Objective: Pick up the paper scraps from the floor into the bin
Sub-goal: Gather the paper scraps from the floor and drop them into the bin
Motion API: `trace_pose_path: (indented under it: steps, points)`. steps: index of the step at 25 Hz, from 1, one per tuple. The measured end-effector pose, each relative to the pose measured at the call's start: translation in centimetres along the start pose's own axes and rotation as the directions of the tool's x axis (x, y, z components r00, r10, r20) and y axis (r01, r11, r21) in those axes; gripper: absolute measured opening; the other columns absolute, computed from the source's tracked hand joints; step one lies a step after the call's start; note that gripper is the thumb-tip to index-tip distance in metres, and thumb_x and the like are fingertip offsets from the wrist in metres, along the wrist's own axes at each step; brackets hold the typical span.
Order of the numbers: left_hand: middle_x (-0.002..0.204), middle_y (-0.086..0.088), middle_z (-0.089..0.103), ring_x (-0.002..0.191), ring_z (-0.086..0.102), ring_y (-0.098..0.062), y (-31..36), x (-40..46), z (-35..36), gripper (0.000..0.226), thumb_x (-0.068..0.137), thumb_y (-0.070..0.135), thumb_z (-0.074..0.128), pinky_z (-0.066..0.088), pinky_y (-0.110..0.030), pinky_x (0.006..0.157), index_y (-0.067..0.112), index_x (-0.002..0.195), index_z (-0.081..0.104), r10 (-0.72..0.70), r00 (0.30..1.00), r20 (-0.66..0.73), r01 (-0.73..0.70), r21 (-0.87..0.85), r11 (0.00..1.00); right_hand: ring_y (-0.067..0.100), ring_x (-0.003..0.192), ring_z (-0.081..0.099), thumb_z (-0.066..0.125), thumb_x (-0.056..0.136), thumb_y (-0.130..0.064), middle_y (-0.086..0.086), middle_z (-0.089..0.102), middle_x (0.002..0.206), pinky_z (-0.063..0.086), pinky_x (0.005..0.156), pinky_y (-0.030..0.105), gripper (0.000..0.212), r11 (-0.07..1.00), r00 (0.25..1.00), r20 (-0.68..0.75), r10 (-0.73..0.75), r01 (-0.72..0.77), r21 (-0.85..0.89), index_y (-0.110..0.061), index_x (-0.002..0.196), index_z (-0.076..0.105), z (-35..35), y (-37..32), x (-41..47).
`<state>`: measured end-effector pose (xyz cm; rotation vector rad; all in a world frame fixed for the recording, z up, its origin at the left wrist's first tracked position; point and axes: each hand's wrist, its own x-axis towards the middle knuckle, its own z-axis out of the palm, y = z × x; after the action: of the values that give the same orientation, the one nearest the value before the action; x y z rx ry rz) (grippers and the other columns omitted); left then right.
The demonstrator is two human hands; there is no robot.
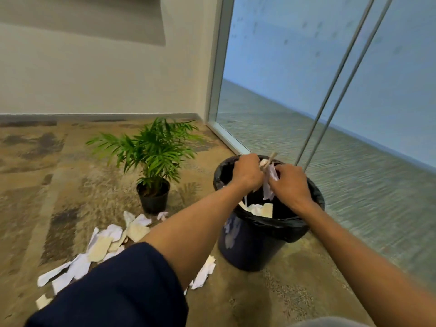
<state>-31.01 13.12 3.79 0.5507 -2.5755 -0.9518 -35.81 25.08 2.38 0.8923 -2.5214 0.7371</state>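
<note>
1. Two hands are working over the bin (pixel 264 244): left hand (pixel 247 173) and right hand (pixel 291 182) are each clutching part of a bunch of paper scraps (pixel 269 182), fingers curled round it, directly above the opening.
2. Doing it well, imo: letting go only while the bunch is hanging inside the rim, w/ fingers spreading fully so no strip is clinging and dropping outside.
3. Held scraps are looking white, crumpled, w/ thin strips dangling down.
4. Some paper is already lying inside the bin, against its black liner.
5. Floor scraps (pixel 106 244) are sitting left of the bin, near the potted plant (pixel 153 161): white and cream pieces, torn, creased, overlapping.
</note>
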Motion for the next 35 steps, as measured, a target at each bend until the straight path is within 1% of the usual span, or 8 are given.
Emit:
trace_pose_path:
  steps: [4, 7, 12, 17, 23, 27, 30, 35]
  points:
    - [0.102, -0.021, 0.063, 0.095, 0.061, -0.037, -0.3, 0.8, 3.6, 0.002, 0.083, 0.003, 0.058, 0.048, -0.041, 0.067, 0.004, 0.084, 0.058, -0.03, 0.981, 0.189, 0.0, 0.155, 0.988, 0.034, 0.076, 0.061, 0.057, 0.09, -0.032, 0.009, 0.055, 0.073, 0.041, 0.057, 0.032, 0.026, 0.964, 0.965, 0.211, 0.153, -0.099, -0.248, -0.009, 0.078, 0.058, 2.2, 2.3, -0.3]
    - [0.11, -0.018, 0.06, 0.101, 0.059, -0.034, -1.3, 1.0, 5.6, 0.021, 0.085, 0.013, 0.062, 0.048, -0.038, 0.073, 0.003, 0.103, 0.058, -0.117, 0.947, 0.299, 0.057, 0.201, 0.978, 0.029, 0.076, 0.057, 0.061, 0.089, -0.031, 0.01, 0.06, 0.086, 0.041, 0.059, 0.032, 0.021, 0.935, 0.911, 0.341, 0.231, -0.11, -0.337, -0.011, 0.085, 0.053, 3.5, 3.4, -0.8]
    - [0.099, -0.011, 0.058, 0.098, 0.06, -0.03, -1.6, 1.0, 6.1, 0.042, 0.075, 0.028, 0.08, 0.05, -0.038, 0.074, 0.009, 0.102, 0.053, -0.17, 0.871, 0.46, 0.009, 0.33, 0.944, 0.027, 0.083, 0.063, 0.065, 0.083, -0.04, 0.006, 0.064, 0.087, 0.048, 0.063, 0.032, 0.029, 0.918, 0.85, 0.454, 0.268, -0.082, -0.389, -0.015, 0.097, 0.067, 3.6, 3.8, -1.2]
    - [0.067, -0.006, 0.05, 0.07, 0.055, -0.028, -1.3, 0.2, 1.2, 0.021, 0.082, 0.014, 0.058, 0.048, -0.04, 0.062, 0.014, 0.065, 0.044, 0.094, 0.961, 0.261, -0.133, 0.137, 0.982, 0.029, 0.085, 0.066, 0.053, 0.083, -0.02, 0.004, 0.071, 0.094, 0.045, 0.064, 0.032, 0.025, 0.955, 0.993, 0.115, -0.026, 0.059, -0.291, -0.02, 0.103, 0.069, 0.9, -0.4, -0.8]
    - [0.074, 0.0, 0.069, 0.07, 0.063, -0.016, -9.9, -4.6, -5.0, 0.022, 0.08, 0.027, 0.052, 0.052, -0.04, 0.065, 0.015, 0.081, 0.07, 0.258, 0.963, -0.074, -0.261, -0.037, 0.965, 0.019, 0.08, 0.066, 0.056, 0.088, -0.026, -0.003, 0.07, 0.094, 0.054, 0.061, 0.034, 0.021, 0.919, 0.915, -0.086, -0.394, 0.389, -0.072, -0.02, 0.101, 0.071, 2.8, -8.4, -3.2]
    - [0.089, 0.001, 0.071, 0.078, 0.062, -0.012, -18.7, -11.1, -6.8, 0.021, 0.088, 0.027, 0.06, 0.054, -0.037, 0.073, 0.015, 0.099, 0.072, 0.106, 0.984, -0.145, -0.111, -0.03, 0.993, 0.017, 0.076, 0.067, 0.063, 0.086, -0.023, 0.0, 0.072, 0.09, 0.054, 0.057, 0.03, 0.018, 0.799, 0.8, -0.004, -0.6, 0.599, 0.063, -0.016, 0.098, 0.073, 8.9, -12.6, -6.6]
    - [0.095, 0.0, 0.07, 0.079, 0.061, -0.012, -25.4, -17.1, -7.4, 0.021, 0.089, 0.027, 0.062, 0.053, -0.036, 0.072, 0.016, 0.103, 0.072, -0.099, 0.99, -0.103, 0.103, 0.032, 0.994, 0.019, 0.077, 0.067, 0.057, 0.089, -0.027, 0.0, 0.071, 0.095, 0.054, 0.058, 0.032, 0.023, 0.789, 0.76, 0.213, -0.614, 0.587, 0.18, -0.015, 0.102, 0.072, 14.1, -14.1, -9.5]
    - [0.109, 0.001, 0.066, 0.095, 0.062, -0.018, -33.1, -28.5, -7.4, 0.038, 0.083, 0.046, 0.062, 0.052, -0.033, 0.076, 0.021, 0.112, 0.065, -0.509, 0.859, 0.054, 0.475, 0.289, 0.831, 0.024, 0.095, 0.065, 0.054, 0.092, -0.035, 0.001, 0.066, 0.111, 0.054, 0.066, 0.037, 0.036, 0.751, 0.53, 0.557, -0.639, 0.587, 0.302, -0.02, 0.122, 0.064, 20.5, -15.2, -16.5]
